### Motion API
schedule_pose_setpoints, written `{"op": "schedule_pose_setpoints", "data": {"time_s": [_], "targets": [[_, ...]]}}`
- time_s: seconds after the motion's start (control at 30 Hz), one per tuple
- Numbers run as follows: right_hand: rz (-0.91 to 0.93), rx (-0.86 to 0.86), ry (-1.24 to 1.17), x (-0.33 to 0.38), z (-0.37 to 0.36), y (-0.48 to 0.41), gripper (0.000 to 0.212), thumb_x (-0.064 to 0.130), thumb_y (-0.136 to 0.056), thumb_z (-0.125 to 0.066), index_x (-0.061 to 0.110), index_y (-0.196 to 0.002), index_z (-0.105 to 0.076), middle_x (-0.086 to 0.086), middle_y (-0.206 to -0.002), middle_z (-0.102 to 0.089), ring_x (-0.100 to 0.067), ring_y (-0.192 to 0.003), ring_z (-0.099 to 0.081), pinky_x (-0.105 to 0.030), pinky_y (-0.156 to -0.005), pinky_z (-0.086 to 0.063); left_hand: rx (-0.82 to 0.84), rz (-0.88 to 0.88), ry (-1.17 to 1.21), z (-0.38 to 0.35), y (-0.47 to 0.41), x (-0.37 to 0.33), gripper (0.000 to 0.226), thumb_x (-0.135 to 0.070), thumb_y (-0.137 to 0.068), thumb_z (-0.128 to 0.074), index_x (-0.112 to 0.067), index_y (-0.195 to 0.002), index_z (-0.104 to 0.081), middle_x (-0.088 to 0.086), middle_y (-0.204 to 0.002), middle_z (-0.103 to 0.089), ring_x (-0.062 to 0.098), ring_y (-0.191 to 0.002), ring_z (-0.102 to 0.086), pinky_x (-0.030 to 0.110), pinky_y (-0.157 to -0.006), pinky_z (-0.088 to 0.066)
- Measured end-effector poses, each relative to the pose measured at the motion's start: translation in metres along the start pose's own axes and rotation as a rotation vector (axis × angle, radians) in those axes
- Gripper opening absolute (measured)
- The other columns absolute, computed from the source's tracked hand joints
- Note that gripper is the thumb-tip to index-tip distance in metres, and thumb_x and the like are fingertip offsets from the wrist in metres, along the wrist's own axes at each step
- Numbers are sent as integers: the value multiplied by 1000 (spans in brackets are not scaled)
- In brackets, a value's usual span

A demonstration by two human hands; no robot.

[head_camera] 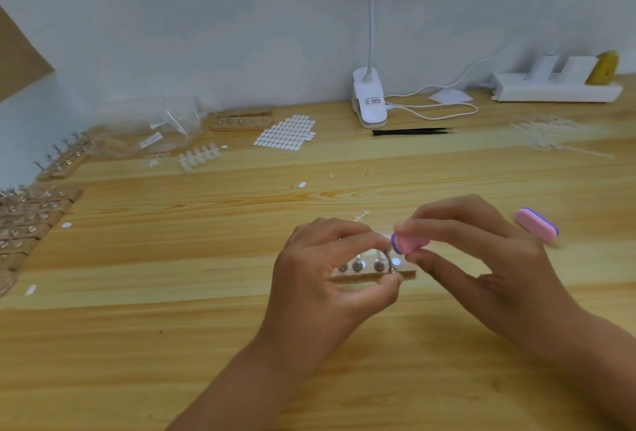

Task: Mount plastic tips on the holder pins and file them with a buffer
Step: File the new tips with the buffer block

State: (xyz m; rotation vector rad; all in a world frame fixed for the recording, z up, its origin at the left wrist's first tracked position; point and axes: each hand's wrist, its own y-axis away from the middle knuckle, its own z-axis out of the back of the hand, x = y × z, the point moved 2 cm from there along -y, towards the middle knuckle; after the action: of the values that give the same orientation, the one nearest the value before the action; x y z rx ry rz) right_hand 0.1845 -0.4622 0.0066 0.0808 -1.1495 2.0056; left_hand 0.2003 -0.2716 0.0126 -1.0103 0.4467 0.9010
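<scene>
You're looking down across a pale wooden table (137, 344), its grain running left to right and filling everything from your 9 to your 3 o'clock. A plain blue-grey wall (172, 17) is rising behind it at 12. At about 1 o'clock a white clip lamp (369, 100) is standing against the wall, its gooseneck climbing out of view. Its white cable (444, 110) is looping toward a white power strip (554, 88) sitting at 2 o'clock.

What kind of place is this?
Probably a nail-craft workbench: a wooden table with rows of pin holders, a clip lamp, and a pink buffer held in the right hand.
</scene>
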Motion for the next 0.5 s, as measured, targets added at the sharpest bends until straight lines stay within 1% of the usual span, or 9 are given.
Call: {"op": "schedule_pose_setpoints", "data": {"time_s": [0.17,0.23,0.3,0.37,0.43,0.5], "targets": [[83,-7,-34,12,-11,2,21,16,-93,-66,14,-114,-70,4,-108,-63,-18,-100,-64,-29,-89,-51,7,-19,19,2,0,0,28,-35,-69,-78,-23,-95,-78,-18,-93,-70,3,-93,-65,41,-80,-53],[49,6,-11,7,-6,2,21,18,-93,-65,14,-113,-70,4,-108,-63,-17,-100,-65,-29,-90,-51,3,4,24,2,0,1,28,-29,-66,-81,-25,-94,-78,-18,-92,-70,3,-93,-65,42,-81,-52],[-11,-6,-6,2,-2,2,21,21,-93,-64,19,-113,-68,5,-109,-64,-13,-101,-64,-26,-91,-50,-5,31,37,1,0,1,27,-24,-64,-82,-28,-91,-78,-18,-95,-70,5,-94,-65,41,-84,-51],[-27,-35,-42,5,-3,1,21,22,-93,-64,23,-113,-67,8,-110,-64,-9,-103,-63,-20,-92,-47,-1,26,47,1,0,1,26,-28,-66,-82,-28,-91,-78,-18,-96,-69,6,-94,-65,41,-83,-51],[30,-48,-76,11,-8,1,22,20,-94,-65,20,-116,-67,9,-109,-64,-11,-104,-63,-20,-93,-47,13,-12,48,1,1,-1,25,-33,-70,-79,-26,-94,-78,-16,-94,-70,7,-93,-66,40,-81,-52],[89,-36,-50,11,-8,2,22,16,-95,-65,16,-117,-67,6,-109,-63,-13,-103,-63,-24,-92,-49,26,-16,56,2,2,-1,26,-33,-71,-79,-25,-96,-78,-16,-94,-70,7,-93,-66,34,-80,-52]]}}
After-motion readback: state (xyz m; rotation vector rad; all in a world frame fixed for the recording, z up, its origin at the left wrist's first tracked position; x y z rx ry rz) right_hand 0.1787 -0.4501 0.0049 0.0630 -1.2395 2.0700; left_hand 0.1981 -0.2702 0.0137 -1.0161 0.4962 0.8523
